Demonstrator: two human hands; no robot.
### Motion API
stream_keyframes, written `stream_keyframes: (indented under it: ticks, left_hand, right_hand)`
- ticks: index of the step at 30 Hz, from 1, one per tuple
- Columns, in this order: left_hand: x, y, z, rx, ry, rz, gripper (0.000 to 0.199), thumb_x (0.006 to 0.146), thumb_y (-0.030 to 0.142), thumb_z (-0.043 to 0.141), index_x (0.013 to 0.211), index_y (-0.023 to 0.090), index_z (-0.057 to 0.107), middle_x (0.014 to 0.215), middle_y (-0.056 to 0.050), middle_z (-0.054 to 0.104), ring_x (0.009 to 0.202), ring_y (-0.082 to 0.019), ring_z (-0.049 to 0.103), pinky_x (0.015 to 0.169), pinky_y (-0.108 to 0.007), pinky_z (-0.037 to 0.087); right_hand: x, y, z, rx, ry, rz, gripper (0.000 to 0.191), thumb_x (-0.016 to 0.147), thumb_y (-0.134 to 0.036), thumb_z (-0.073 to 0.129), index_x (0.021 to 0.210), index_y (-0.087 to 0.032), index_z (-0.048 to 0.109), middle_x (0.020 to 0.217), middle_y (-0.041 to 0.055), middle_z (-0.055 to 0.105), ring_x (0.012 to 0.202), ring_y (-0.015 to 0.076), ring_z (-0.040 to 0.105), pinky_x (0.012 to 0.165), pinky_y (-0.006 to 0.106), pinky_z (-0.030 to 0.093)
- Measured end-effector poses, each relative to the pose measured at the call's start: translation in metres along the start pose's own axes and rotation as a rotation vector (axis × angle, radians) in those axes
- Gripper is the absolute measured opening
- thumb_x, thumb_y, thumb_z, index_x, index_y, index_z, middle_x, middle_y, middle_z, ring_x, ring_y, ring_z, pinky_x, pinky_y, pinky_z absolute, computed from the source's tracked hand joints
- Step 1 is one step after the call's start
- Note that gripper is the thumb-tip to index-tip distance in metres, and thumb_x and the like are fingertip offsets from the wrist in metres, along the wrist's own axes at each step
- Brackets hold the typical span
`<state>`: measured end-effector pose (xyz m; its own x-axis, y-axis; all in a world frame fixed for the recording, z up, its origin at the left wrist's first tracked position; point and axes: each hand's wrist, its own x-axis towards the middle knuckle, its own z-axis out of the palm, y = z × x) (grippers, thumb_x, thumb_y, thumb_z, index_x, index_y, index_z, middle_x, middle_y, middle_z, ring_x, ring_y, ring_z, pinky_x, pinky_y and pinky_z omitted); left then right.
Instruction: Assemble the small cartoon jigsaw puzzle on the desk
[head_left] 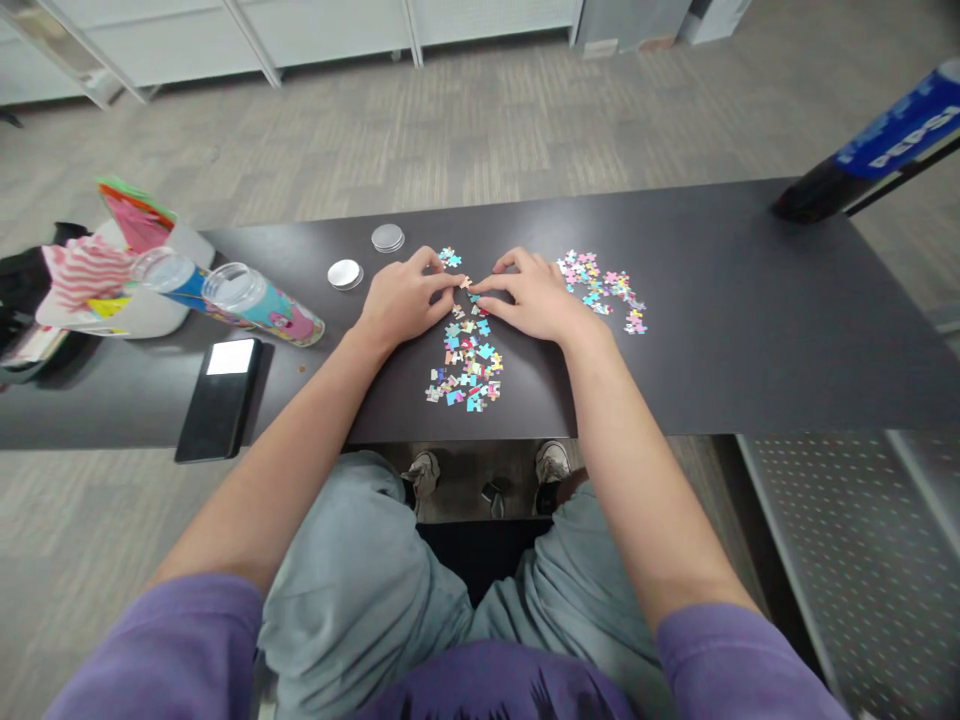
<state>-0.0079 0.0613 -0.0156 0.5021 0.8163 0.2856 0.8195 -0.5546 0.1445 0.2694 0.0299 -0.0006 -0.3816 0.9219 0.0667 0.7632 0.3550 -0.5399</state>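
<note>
Two hands work close together in the head view, the left hand (405, 298) and right hand (531, 295) meeting over the dark counter (735, 320). Their fingers are bent around a small orange puzzle piece (466, 283); whether either set actually pinches it, I cannot tell. Best to steady that piece flat with one fingertip and ease its neighbour in squarely, without forcing. Wrists should stay clear of the loose pieces (472, 367) on the near side and the scattered cluster (583, 270) just right of the right hand.
</note>
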Motion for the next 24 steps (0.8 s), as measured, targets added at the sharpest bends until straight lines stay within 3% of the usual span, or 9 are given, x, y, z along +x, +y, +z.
stream_keyframes:
  ticks: [3, 10, 14, 16, 19, 21, 24]
  left_hand:
    - [0.010, -0.007, 0.002, -0.026, 0.003, 0.040, 0.038, 0.115, 0.039, 0.078, 0.142, 0.031, 0.103, 0.139, -0.015, 0.085, 0.114, -0.036, 0.085, 0.099, -0.050, 0.066]
    - [0.016, -0.011, 0.009, -0.210, 0.051, 0.026, 0.020, 0.114, 0.039, 0.088, 0.125, 0.036, 0.104, 0.135, -0.009, 0.088, 0.113, -0.031, 0.082, 0.102, -0.049, 0.064]
    - [0.015, -0.012, 0.007, -0.286, 0.045, 0.012, 0.017, 0.117, 0.030, 0.083, 0.119, 0.030, 0.100, 0.138, -0.010, 0.086, 0.113, -0.029, 0.079, 0.107, -0.047, 0.064]
    - [0.014, -0.015, 0.006, -0.345, 0.039, 0.025, 0.013, 0.116, 0.026, 0.084, 0.116, 0.027, 0.097, 0.138, -0.010, 0.085, 0.102, -0.025, 0.076, 0.103, -0.045, 0.064]
    - [0.013, -0.018, 0.006, -0.431, 0.032, 0.065, 0.004, 0.107, 0.022, 0.094, 0.111, 0.023, 0.093, 0.132, -0.009, 0.083, 0.089, -0.021, 0.069, 0.094, -0.042, 0.062]
    - [0.013, -0.019, 0.006, -0.472, 0.047, 0.079, 0.012, 0.103, 0.022, 0.099, 0.111, 0.022, 0.090, 0.128, -0.008, 0.082, 0.093, -0.022, 0.070, 0.094, -0.041, 0.061]
    - [0.014, -0.017, 0.007, -0.512, 0.023, 0.069, 0.007, 0.108, 0.026, 0.094, 0.113, 0.023, 0.090, 0.128, -0.008, 0.082, 0.100, -0.024, 0.073, 0.096, -0.040, 0.061]
  right_hand:
    - [-0.002, 0.006, -0.003, 0.019, 0.013, -0.005, 0.029, 0.124, -0.039, 0.081, 0.144, -0.039, 0.102, 0.163, 0.0152, 0.076, 0.162, 0.0489, 0.067, 0.140, 0.076, 0.047]
    - [0.000, 0.021, -0.004, 0.042, 0.060, -0.022, 0.036, 0.122, -0.051, 0.080, 0.152, -0.038, 0.095, 0.158, 0.0161, 0.077, 0.155, 0.0492, 0.071, 0.139, 0.078, 0.046]
    - [0.002, 0.021, -0.008, 0.025, 0.072, -0.009, 0.036, 0.120, -0.052, 0.083, 0.148, -0.035, 0.096, 0.149, 0.0158, 0.079, 0.133, 0.0452, 0.077, 0.135, 0.077, 0.048]
    - [0.003, 0.022, -0.014, 0.020, 0.070, -0.003, 0.035, 0.119, -0.051, 0.083, 0.147, -0.034, 0.096, 0.144, 0.0150, 0.080, 0.122, 0.0417, 0.080, 0.133, 0.077, 0.049]
    - [0.006, 0.025, -0.020, 0.030, 0.040, -0.017, 0.029, 0.116, -0.045, 0.086, 0.140, -0.032, 0.098, 0.137, 0.0143, 0.082, 0.110, 0.0384, 0.081, 0.124, 0.072, 0.056]
    - [0.008, 0.026, -0.020, 0.046, 0.035, -0.022, 0.022, 0.113, -0.038, 0.088, 0.131, -0.029, 0.098, 0.131, 0.0143, 0.082, 0.102, 0.0361, 0.080, 0.113, 0.065, 0.062]
    - [0.013, 0.024, -0.014, 0.063, 0.052, -0.024, 0.012, 0.112, -0.035, 0.087, 0.117, -0.027, 0.095, 0.123, 0.0137, 0.081, 0.096, 0.0340, 0.078, 0.100, 0.059, 0.065]
